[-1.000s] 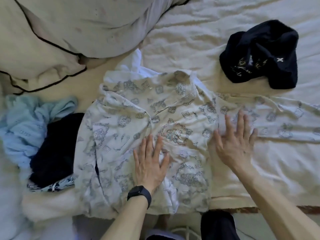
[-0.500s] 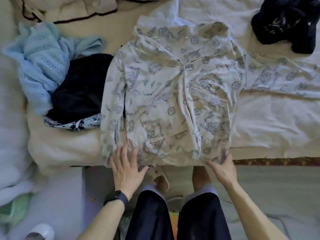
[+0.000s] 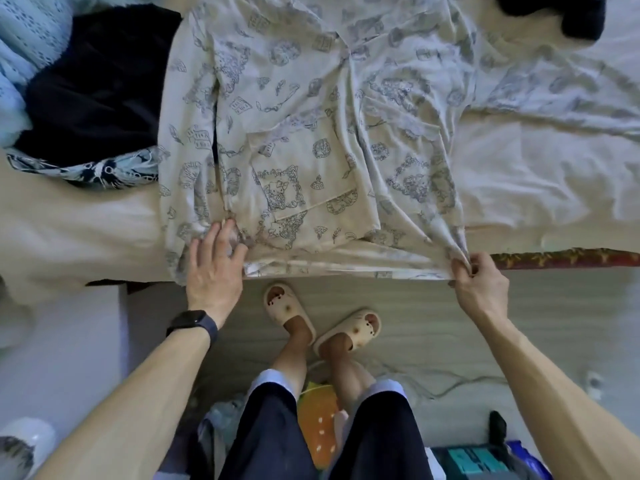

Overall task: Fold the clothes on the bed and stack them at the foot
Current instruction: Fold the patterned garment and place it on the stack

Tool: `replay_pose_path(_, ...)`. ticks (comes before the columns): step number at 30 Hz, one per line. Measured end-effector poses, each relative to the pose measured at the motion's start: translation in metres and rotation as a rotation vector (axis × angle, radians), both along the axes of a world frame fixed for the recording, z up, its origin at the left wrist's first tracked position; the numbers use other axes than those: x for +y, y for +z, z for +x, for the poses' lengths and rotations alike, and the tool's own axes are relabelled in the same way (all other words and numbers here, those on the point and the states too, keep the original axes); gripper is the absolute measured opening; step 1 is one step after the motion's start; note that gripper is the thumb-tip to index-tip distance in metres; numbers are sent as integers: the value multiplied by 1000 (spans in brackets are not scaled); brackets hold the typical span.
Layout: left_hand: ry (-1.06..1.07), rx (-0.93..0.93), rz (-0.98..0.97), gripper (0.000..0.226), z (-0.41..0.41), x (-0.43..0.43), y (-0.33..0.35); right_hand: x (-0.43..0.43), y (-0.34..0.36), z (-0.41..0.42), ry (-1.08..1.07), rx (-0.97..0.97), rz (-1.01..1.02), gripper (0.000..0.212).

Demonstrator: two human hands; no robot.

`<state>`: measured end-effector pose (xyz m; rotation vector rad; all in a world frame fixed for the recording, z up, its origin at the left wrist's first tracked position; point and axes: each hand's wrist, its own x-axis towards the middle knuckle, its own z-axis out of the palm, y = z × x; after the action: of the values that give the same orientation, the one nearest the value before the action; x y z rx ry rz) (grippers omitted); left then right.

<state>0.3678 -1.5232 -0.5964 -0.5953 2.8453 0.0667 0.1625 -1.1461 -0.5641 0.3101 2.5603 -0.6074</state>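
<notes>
I am pinching the right corner of the hem [image 3: 346, 266] of the printed pyjama shirt [image 3: 311, 116] with my right hand [image 3: 481, 285], thumb and curled fingers closed on a small bunch of cloth. My left hand [image 3: 214, 268] is lying on the hem's left side with fingers nearly straight, pressing rather than gripping. The shirt is lying spread pocket-up on the bed [image 3: 86, 230], its hem at the near edge and one long sleeve [image 3: 561, 84] trailing off to the right. I am taking this as the squaring-up before the first fold. So I am aiming to draw the hem taut and level along the mattress edge, pulling evenly so the body flattens without sliding off. The wrinkles fanning from my pinch are telling me to ease off there, and I am minding the dark garment [image 3: 97, 81] just beside the shirt's left side.
</notes>
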Motion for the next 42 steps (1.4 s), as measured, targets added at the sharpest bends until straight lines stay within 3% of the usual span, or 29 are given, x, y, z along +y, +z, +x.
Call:
replay_pose_path(2, 49, 25, 59, 19, 11, -10, 14, 13, 1, 4, -29, 6, 1, 15)
replay_pose_path(5, 295, 57, 222, 12, 36, -16, 41, 19, 6, 9, 14, 1, 2, 16)
replay_pose_path(8, 375, -6, 209, 3, 50, -10, 61, 15, 12, 11, 18, 47, 25, 19)
replay_pose_path(11, 344, -49, 18, 21, 41, 11, 69, 9, 13, 8, 45, 67, 83, 33)
replay_pose_path(15, 167, 22, 92, 42, 0, 55, 58, 4, 5, 1, 75, 67, 150, 44)
replay_pose_path(20, 142, -127, 44, 66, -55, 77, 16, 0, -15, -11, 227, 152, 208, 52)
replay_pose_path(23, 99, -164, -26, 54, -62, 68, 5, 4, -23, -19, 373, 251, 208, 48)
replay_pose_path(26, -3, -104, -22, 30, -57, 55, 9, 8, -23, -30, 564, 336, 220, 43)
replay_pose_path(28, -44, -62, 21, 28, -50, 46, 16, 9, -22, -35, 624, 324, 246, 36)
replay_pose_path(31, 39, 2, 142, 24, -28, 38, 33, 12, -16, -31, 481, 291, 212, 25)
replay_pose_path(38, 600, 48, 270, 28, 43, 30, 54, 45, -9, 8, 14, 205, 75, 18)
replay_pose_path(42, 576, -237, 206, 19, 47, 30, 41, 44, -23, 12, 63, 52, 124, 14)
